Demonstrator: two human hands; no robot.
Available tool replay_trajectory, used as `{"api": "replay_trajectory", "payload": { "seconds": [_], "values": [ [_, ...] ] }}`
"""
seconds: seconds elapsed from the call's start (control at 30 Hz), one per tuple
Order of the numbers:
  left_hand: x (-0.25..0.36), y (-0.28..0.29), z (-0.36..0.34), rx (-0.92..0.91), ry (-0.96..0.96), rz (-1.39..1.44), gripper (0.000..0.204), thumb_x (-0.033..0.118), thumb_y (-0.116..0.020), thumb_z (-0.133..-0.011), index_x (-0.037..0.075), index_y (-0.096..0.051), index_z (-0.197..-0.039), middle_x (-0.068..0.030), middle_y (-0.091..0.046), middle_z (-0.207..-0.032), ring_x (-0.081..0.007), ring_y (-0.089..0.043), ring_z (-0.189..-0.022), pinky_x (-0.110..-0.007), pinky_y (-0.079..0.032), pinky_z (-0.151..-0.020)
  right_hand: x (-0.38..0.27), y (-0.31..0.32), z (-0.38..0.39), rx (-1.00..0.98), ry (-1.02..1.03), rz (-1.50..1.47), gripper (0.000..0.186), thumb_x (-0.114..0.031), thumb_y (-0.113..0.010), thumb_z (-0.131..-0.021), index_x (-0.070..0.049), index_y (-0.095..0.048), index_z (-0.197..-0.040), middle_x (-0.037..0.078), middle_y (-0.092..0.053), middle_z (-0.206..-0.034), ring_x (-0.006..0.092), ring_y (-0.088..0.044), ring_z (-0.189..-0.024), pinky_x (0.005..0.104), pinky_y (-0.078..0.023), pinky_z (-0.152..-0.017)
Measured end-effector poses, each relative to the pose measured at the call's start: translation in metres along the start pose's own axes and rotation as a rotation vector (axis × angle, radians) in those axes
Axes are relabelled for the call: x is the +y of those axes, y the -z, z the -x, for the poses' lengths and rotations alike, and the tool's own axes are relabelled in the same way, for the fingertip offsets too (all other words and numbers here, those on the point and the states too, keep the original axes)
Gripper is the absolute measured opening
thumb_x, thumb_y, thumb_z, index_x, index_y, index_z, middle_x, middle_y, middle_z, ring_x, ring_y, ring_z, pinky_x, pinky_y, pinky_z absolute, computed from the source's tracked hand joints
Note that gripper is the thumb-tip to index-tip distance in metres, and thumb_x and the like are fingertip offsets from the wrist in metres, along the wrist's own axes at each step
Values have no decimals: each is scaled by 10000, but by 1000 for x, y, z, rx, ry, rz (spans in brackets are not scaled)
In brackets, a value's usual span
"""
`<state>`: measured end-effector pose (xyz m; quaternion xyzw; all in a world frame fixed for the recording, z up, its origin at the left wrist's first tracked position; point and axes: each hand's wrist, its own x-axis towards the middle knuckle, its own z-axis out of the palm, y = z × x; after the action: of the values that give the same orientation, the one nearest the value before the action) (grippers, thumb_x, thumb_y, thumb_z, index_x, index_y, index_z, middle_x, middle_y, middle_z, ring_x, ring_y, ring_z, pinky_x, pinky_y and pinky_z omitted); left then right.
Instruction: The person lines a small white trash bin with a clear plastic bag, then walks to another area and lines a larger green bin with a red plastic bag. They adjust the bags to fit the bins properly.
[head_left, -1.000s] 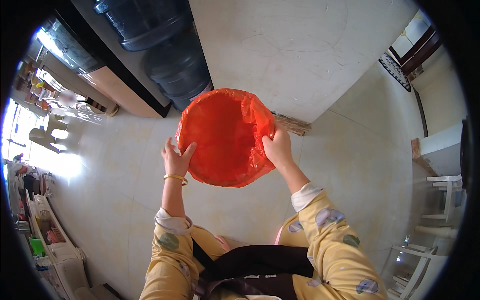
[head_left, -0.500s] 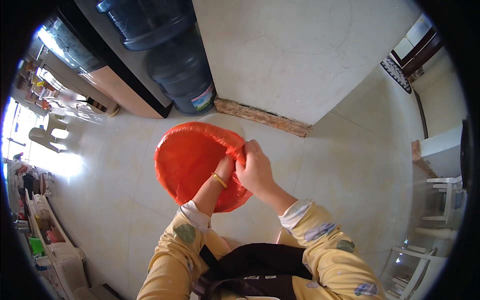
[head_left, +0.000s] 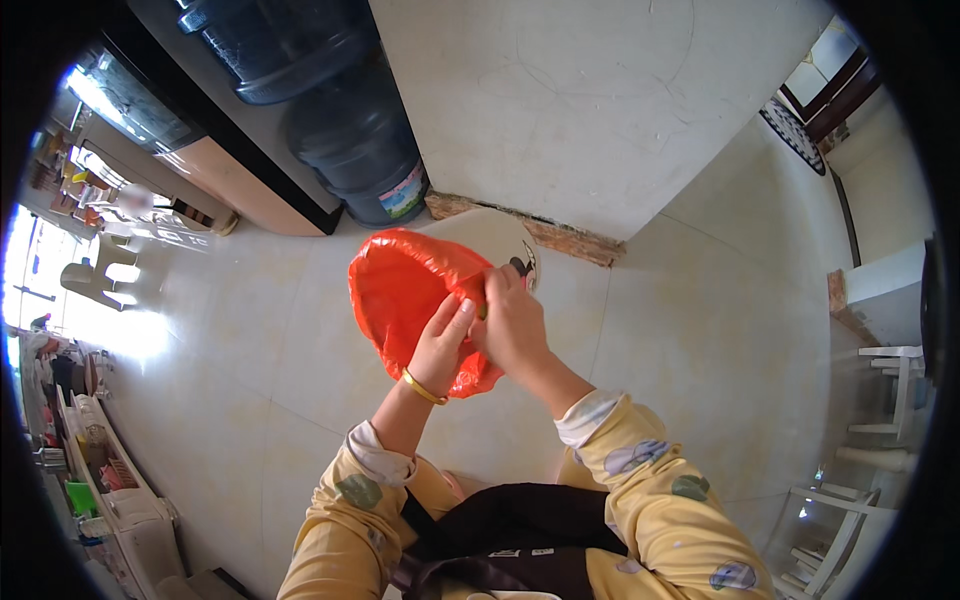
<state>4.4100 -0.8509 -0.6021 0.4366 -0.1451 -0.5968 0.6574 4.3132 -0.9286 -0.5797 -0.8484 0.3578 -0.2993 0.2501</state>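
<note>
A red plastic bag (head_left: pixel 400 290) lines a cream bin (head_left: pixel 470 225), its mouth tilted toward me and its edge folded over the rim. The bin's outer wall shows beyond the bag, with a dark printed picture on its right side. My right hand (head_left: pixel 515 325) is closed on the bag at the right of the rim, fingers curled over the outside. My left hand (head_left: pixel 440 345), with a gold bangle on the wrist, is closed on the same stretch of bag from the inner side, thumb up. The two hands nearly touch, and some fingertips are hidden.
Large blue water bottles (head_left: pixel 355 150) are stacked beyond the bin, beside a tall cabinet (head_left: pixel 240 180). A white wall end (head_left: pixel 590 100) with a worn base stands ahead. White stools (head_left: pixel 890 385) are at the right, and a white rack (head_left: pixel 125 500) with small goods at the left.
My left hand has come up out of the bag to its right edge. The bin has tipped and shifted right, so more of its outer wall shows. My right hand keeps its hold.
</note>
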Motion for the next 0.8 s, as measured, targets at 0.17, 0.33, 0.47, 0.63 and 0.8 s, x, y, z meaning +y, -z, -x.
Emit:
{"api": "replay_trajectory", "payload": {
  "seconds": [0.17, 0.33, 0.47, 0.63, 0.8],
  "values": [
    [0, 9, -4, 104, -49, 51, 243, 247, -515, -957, 27, -605, -1003, -33, -632, -942, -117, -602, -853, -259, -492, -741, -12, -9, 11, -221, 28, -51, 388, -165, -667, -723, 41, -504, -1009, 174, -529, -971, 362, -589, -805, 414, -510, -672],
    [5, 13, -9, 221, 35, 178, 213, 241, -576, -921, 35, -596, -970, -49, -627, -909, -141, -615, -810, -284, -511, -691, -3, -4, 7, -361, 99, -244, 425, -165, -664, -763, 93, -532, -1075, 176, -564, -993, 298, -616, -804, 347, -512, -708],
    [18, 23, -12, 181, 47, 134, 216, 225, -561, -924, 19, -569, -989, -71, -617, -915, -172, -617, -805, -309, -522, -695, 11, 2, -2, -454, 52, -523, 334, -52, -554, -834, 71, -549, -1144, 167, -587, -1024, 246, -621, -807, 306, -498, -715],
    [29, 25, -11, 231, -36, 40, 225, 171, -597, -893, 0, -572, -1036, -71, -621, -962, -168, -619, -833, -313, -526, -709, 20, 18, -10, -320, 317, -347, 276, 46, -512, -796, 11, -612, -1051, 132, -567, -1120, 288, -555, -1029, 370, -486, -834],
    [31, 35, -12, 279, -33, -5, 265, 141, -647, -841, -12, -567, -1042, -83, -620, -958, -184, -622, -830, -329, -533, -699, 20, 14, -10, -344, 454, -22, 102, -25, -629, -745, -30, -585, -837, 87, -512, -1185, 285, -472, -1162, 374, -460, -906]
  ]
}}
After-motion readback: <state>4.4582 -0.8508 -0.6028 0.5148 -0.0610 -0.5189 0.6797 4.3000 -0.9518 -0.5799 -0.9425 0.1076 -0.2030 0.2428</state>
